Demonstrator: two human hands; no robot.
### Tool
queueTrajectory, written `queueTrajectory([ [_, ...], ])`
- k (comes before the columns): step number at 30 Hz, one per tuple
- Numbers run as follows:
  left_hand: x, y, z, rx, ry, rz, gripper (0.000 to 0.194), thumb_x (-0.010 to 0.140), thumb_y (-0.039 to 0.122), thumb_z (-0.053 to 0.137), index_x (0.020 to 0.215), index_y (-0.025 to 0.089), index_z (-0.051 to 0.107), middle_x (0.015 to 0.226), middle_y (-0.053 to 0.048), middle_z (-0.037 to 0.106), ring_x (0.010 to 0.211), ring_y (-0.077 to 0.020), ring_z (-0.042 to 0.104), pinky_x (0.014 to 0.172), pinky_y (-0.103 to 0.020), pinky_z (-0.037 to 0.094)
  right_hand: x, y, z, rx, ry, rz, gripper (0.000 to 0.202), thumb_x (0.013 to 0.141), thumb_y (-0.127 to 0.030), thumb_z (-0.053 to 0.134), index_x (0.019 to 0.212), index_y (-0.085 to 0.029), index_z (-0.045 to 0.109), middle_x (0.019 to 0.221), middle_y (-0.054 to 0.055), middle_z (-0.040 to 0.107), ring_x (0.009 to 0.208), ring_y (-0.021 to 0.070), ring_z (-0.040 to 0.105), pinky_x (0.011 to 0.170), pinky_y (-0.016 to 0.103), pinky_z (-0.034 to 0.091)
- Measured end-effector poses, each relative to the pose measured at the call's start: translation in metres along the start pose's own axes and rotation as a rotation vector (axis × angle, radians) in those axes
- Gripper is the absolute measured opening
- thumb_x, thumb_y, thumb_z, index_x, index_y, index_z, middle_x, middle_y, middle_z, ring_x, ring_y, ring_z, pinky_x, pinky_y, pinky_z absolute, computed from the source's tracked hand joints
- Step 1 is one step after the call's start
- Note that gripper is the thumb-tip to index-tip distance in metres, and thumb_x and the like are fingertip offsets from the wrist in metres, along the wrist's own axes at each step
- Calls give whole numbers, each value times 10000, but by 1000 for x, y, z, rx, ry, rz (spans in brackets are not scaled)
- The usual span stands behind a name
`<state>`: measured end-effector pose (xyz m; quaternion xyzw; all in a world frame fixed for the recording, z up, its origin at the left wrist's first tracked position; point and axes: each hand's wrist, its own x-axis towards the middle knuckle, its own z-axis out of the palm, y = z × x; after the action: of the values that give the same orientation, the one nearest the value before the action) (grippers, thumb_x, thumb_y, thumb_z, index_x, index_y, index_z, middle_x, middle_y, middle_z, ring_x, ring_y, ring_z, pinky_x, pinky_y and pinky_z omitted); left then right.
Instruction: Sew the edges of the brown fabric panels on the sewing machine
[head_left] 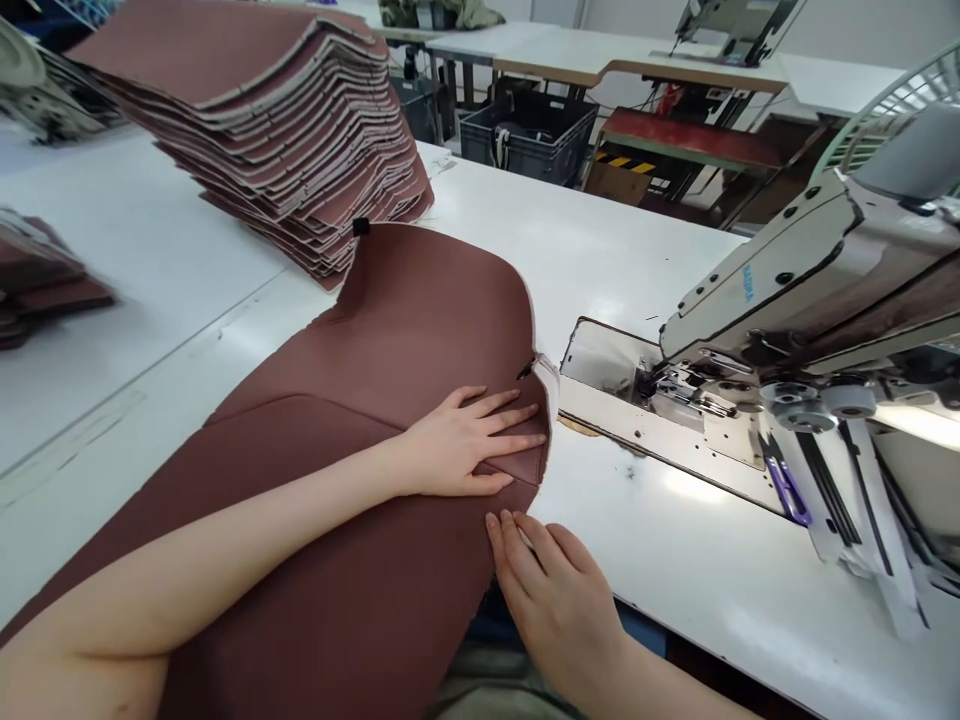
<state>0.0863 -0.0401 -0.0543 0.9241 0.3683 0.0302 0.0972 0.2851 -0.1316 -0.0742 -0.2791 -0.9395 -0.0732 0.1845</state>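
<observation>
The left hand lies flat on the big red-brown sheet. Its grip is let go, with the fingers spread out and pointing at the sheet's edge by the sewing machine. The right hand is lower down, at the same edge. Its fingers are bent and close together, and their tips touch the sheet (I cannot tell if its grip pinches the edge or just rests there).

The sheet lies partly on the white counter, to the left of the sewing machine, and its near part comes down toward the person. It has seam lines across it. A white strip sticks up at its edge, just past the left hand's fingers. A small black bit sits at the sheet's far corner.

Behind that corner is a tall, leaning stack of red-brown sheets with pale edges. Purple scissors lie beside the machine's metal plate. Farther back, a dark crate stands below another white table.
</observation>
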Motion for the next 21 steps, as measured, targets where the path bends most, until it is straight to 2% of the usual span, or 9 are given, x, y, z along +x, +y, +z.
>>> queueTrajectory([
  [4,0,1,1,-17,-4,-8,535,913,462,460,1427,334,392,1550,-29,295,1431,-270,236,1120,-490,178,-1,1,0,4,-8,10,407,863,-18,356,1149,-45,643,1024,112,704,960,231,602,763,355,461],
  [11,-1,2,0,-23,4,-13,541,904,455,480,1423,322,407,1555,-44,282,1420,-285,259,1122,-483,186,-3,1,5,52,30,102,316,885,-110,484,1153,-135,649,1105,113,682,1152,278,560,814,366,469],
  [15,-1,2,1,-2,26,-13,547,912,462,466,1433,315,392,1554,-50,282,1418,-293,264,1112,-492,206,0,15,-8,325,-8,120,324,879,-110,453,1151,-171,618,1061,109,677,1079,240,594,816,352,499],
  [18,-3,3,3,1,33,-9,586,913,499,460,1460,332,332,1557,-51,276,1424,-287,254,1103,-486,210,5,37,-19,505,-22,372,202,918,-188,424,1016,-202,600,904,75,663,769,185,634,654,306,506],
  [21,-4,4,4,-10,38,-11,640,913,560,451,1485,344,262,1562,-68,261,1424,-288,252,1097,-478,204,15,58,-20,576,-173,676,200,907,-384,485,882,-212,584,740,29,619,495,137,517,465,278,392],
])
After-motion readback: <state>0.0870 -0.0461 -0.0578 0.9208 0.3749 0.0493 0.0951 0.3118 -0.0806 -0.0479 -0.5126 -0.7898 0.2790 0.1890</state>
